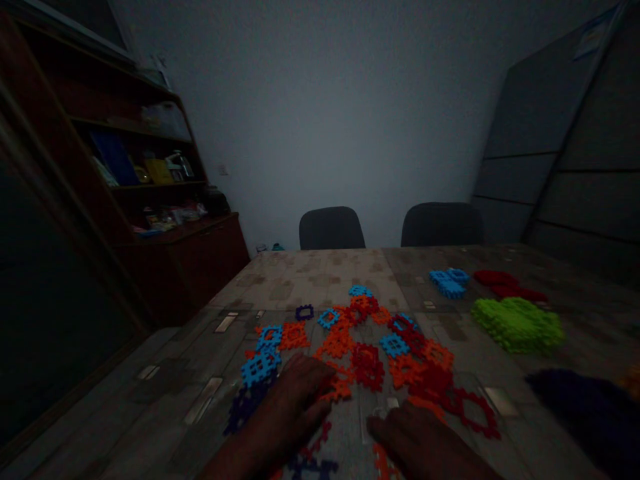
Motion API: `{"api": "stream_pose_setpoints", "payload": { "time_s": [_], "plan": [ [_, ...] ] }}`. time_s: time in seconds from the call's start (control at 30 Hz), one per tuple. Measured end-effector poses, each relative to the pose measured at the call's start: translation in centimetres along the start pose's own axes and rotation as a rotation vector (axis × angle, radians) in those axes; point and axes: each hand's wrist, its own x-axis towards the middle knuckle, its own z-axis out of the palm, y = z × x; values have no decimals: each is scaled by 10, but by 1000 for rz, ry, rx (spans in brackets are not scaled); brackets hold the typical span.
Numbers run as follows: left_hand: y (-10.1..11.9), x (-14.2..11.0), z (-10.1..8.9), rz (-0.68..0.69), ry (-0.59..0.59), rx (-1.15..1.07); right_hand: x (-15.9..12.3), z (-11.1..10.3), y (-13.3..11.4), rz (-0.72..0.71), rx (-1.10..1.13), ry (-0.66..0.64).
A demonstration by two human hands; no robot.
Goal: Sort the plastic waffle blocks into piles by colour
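My left hand [300,393] lies low over the pile of plastic interlocking pieces. Its fingers stretch toward an orange piece [341,388], with the thumb apart from them; contact is hard to make out. To its right, my right hand [413,433] rests near the table surface, fingers loosely extended to the left, nothing visible in them. An orange piece [383,460] lies partly beneath it. Blue pieces [261,367] and dark purple pieces [245,403] are left of my left hand. Red pieces [367,365] lie between and beyond both hands. Dim light blurs the fingertips.
On the table [300,273], sorted piles stand at the right: light blue [450,283], red [505,283], lime green [517,323] and dark purple [590,407]. Two chairs [332,228] stand behind the far edge. A shelf cabinet [200,243] is at the left.
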Motion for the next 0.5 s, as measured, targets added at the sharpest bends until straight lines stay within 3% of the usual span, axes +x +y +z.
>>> {"api": "stream_pose_setpoints", "payload": {
  "time_s": [0.3,0.5],
  "plan": [
    [14,-5,16,124,-43,-41,8,1,-3,-7,-56,52],
    [15,-1,20,108,-71,-9,13,5,-1,-29,-193,25]
  ]
}}
